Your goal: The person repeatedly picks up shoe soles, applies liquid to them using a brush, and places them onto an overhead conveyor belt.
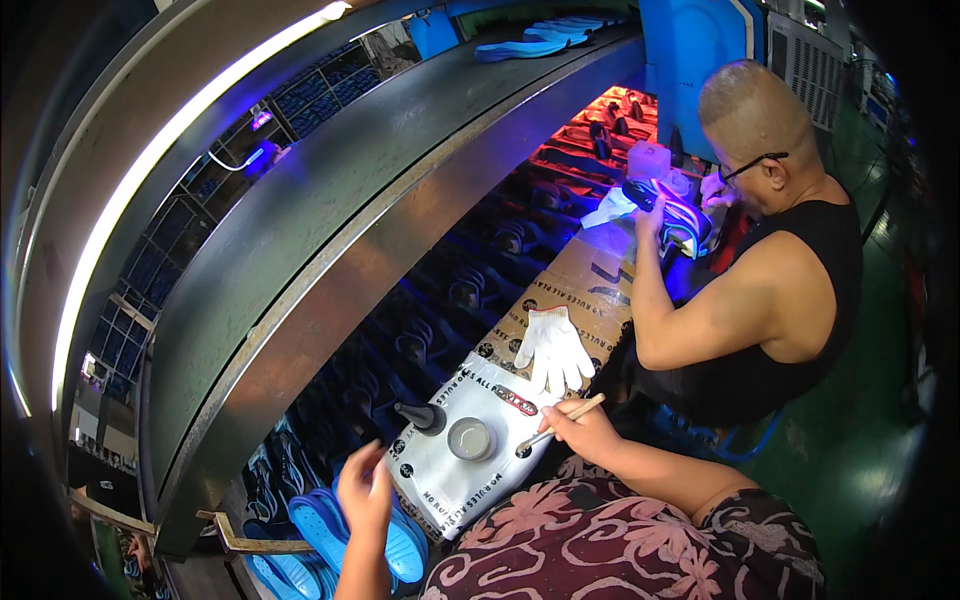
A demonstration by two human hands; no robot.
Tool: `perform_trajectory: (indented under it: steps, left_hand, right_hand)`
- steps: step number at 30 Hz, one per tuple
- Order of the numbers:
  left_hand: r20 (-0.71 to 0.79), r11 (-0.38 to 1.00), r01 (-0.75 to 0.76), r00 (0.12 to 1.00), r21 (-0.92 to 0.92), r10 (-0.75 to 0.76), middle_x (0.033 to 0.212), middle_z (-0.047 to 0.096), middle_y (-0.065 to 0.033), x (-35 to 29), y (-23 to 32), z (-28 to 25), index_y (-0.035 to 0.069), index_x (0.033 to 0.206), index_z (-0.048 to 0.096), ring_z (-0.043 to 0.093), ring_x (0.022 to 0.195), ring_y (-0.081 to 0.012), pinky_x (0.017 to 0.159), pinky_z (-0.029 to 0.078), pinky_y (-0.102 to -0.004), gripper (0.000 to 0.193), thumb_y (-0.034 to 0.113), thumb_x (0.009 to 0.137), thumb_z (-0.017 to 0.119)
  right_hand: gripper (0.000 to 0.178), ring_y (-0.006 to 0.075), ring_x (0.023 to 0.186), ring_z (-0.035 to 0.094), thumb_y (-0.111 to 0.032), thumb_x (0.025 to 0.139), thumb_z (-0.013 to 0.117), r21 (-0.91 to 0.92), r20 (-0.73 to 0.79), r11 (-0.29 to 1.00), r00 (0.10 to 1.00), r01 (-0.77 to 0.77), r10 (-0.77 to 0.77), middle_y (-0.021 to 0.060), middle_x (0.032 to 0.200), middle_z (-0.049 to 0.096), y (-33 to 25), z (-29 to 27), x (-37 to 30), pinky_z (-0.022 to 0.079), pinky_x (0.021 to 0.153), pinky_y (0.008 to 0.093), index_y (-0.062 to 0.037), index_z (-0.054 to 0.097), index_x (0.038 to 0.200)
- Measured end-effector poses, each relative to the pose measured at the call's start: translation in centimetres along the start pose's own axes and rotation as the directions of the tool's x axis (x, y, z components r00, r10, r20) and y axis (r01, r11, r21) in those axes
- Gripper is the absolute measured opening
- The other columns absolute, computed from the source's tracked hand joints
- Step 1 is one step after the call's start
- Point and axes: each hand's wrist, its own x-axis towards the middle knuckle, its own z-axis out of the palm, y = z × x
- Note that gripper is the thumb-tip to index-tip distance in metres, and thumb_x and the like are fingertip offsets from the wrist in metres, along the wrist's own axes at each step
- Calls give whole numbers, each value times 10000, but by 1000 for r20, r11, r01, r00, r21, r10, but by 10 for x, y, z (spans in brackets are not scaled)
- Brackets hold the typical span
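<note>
My right hand (585, 432) grips a brush (580, 408) by its pale wooden handle. The bristle end points down and left, over the white sheet on the work surface. To the left of it stands a small round cup (471, 440) with greyish liquid inside. Beside the cup is a dark cone-shaped nozzle or bottle (420, 416). My left hand (366, 492) is raised at the sheet's left edge, fingers loosely bent and thumb apart, with nothing visible in it. Close to that hand lie blue soles (400, 548). Ahead of my right hand rests a white knitted glove (553, 350).
A co-worker (770, 250) sits at the right, handling a shoe part (675, 212) under violet light. Rows of dark shoe parts (465, 290) run beneath a long metal shelf (330, 250). More blue soles (540, 42) lie on the shelf's far end. A wooden bar (260, 545) sticks out lower left.
</note>
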Motion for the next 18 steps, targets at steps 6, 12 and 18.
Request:
perform_trajectory:
  steps: [6, 12, 18]
  left_hand:
    - [-398, 717, 275, 917, 640, 3, 1084, 596, -246, -127, -90, -117, -61, 1139, 566, 552, 1012, -377, 899, 426, -424, 489, 351, 874, 569]
    - [-339, 689, 422, 903, 589, -263, 1118, 531, -263, -191, -197, -143, -64, 1205, 459, 499, 1074, -407, 959, 381, -445, 587, 131, 684, 644]
    - [-336, 722, 468, 881, 509, -334, 834, 578, -219, -164, -185, -150, -2, 921, 494, 564, 747, -401, 684, 450, -453, 205, 116, 765, 553]
  right_hand:
    - [331, 109, 612, 553, -295, 917, 561, -5, 86, 999, 995, -52, 52, 42, 640, 605, -1, 44, 5, 442, 586, 265, -25, 675, 765]
    - [303, 65, 602, 476, -274, 935, 533, -59, 237, 997, 969, -58, 71, -13, 638, 570, -14, 80, 10, 398, 560, 234, -46, 676, 797]
    - [310, 56, 572, 455, -266, 929, 532, -69, 91, 992, 990, -102, 108, 3, 645, 578, 5, 74, 4, 366, 545, 206, -35, 661, 767]
